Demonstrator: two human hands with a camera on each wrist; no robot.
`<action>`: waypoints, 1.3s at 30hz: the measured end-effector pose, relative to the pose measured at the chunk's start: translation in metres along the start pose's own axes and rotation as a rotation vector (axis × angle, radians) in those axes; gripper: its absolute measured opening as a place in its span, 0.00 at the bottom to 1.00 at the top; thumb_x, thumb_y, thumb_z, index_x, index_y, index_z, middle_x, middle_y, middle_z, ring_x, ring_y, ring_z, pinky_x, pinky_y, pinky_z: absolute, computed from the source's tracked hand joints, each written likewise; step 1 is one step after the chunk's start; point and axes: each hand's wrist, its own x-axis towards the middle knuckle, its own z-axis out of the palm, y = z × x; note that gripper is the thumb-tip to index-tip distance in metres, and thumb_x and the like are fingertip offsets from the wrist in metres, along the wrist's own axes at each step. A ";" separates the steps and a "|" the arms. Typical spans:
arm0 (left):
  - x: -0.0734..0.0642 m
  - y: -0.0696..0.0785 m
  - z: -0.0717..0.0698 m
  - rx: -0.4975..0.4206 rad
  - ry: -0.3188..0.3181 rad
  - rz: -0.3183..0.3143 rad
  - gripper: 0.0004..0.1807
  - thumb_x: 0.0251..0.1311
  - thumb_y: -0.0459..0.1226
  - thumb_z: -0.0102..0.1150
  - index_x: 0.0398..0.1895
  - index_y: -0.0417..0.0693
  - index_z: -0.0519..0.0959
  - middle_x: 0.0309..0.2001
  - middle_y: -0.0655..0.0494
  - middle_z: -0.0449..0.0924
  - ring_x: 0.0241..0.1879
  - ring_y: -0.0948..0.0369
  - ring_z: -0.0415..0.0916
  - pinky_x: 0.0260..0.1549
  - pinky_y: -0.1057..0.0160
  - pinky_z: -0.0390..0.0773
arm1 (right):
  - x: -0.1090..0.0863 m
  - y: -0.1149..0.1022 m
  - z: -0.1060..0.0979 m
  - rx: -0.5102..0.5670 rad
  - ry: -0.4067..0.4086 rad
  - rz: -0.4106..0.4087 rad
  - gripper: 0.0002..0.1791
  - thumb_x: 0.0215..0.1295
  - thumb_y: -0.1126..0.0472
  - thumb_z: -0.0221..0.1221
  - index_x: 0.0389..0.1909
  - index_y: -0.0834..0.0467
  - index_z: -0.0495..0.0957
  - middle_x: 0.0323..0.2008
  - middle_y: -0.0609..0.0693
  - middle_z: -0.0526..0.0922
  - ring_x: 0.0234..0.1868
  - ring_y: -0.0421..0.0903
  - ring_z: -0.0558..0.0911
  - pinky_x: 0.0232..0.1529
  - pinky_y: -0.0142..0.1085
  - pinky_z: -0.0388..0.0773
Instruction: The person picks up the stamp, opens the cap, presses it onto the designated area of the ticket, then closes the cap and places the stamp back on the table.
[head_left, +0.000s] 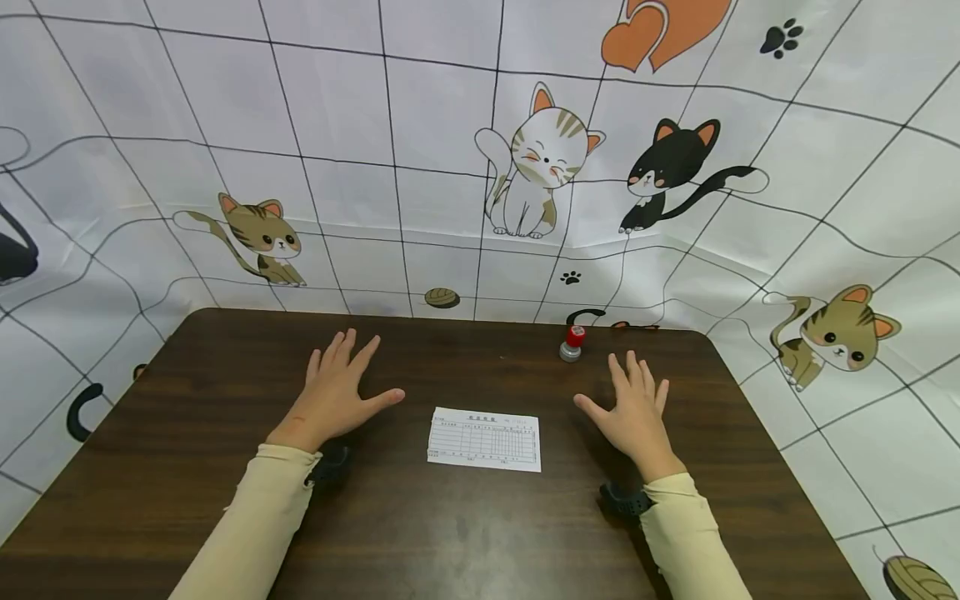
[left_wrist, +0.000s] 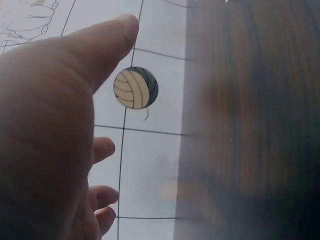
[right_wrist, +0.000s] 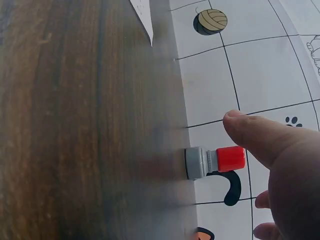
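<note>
Both hands lie flat, palm down, fingers spread, on a dark wooden table [head_left: 187,467]. My left hand [head_left: 341,387] rests left of a small printed paper form [head_left: 484,438]. To the right of the form is my right hand [head_left: 632,410], holding nothing. A stamp with a red cap and grey base [head_left: 572,342] stands upright near the table's far edge, just beyond the right hand. The right wrist view shows the stamp [right_wrist: 215,161] close to the right thumb [right_wrist: 250,130]. Only the left thumb [left_wrist: 107,45] and curled-looking fingertips appear in the left wrist view.
A white cloth with a black grid and cartoon cats [head_left: 536,162] hangs behind and around the table. A printed yarn ball [head_left: 442,297] sits on the cloth beyond the far edge, and the yarn ball [left_wrist: 135,88] shows again past the left thumb.
</note>
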 end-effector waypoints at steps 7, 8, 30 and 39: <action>-0.003 0.005 0.002 -0.015 -0.007 0.055 0.55 0.61 0.67 0.62 0.82 0.45 0.57 0.80 0.32 0.48 0.81 0.37 0.39 0.74 0.30 0.36 | -0.002 -0.004 0.005 0.008 -0.019 -0.024 0.54 0.66 0.36 0.65 0.81 0.63 0.54 0.81 0.67 0.47 0.80 0.69 0.47 0.75 0.69 0.37; -0.003 0.006 0.003 -0.020 -0.008 0.062 0.55 0.60 0.67 0.62 0.82 0.45 0.57 0.80 0.32 0.49 0.80 0.37 0.39 0.74 0.30 0.36 | -0.002 -0.004 0.005 0.006 -0.025 -0.029 0.54 0.66 0.36 0.65 0.81 0.63 0.54 0.81 0.67 0.47 0.80 0.69 0.47 0.76 0.68 0.38; -0.011 0.043 0.024 -0.096 -0.214 0.270 0.45 0.58 0.61 0.71 0.74 0.51 0.72 0.78 0.44 0.61 0.80 0.42 0.51 0.75 0.35 0.51 | 0.003 -0.010 -0.016 -0.028 -0.113 0.011 0.50 0.70 0.36 0.61 0.80 0.62 0.56 0.78 0.67 0.56 0.76 0.71 0.58 0.61 0.76 0.64; -0.013 0.050 0.037 -0.067 -0.245 0.324 0.40 0.57 0.59 0.73 0.70 0.52 0.76 0.77 0.46 0.64 0.78 0.44 0.56 0.76 0.41 0.54 | 0.004 -0.006 -0.018 -0.034 -0.136 0.002 0.47 0.70 0.35 0.60 0.78 0.63 0.61 0.75 0.69 0.61 0.74 0.70 0.62 0.66 0.70 0.64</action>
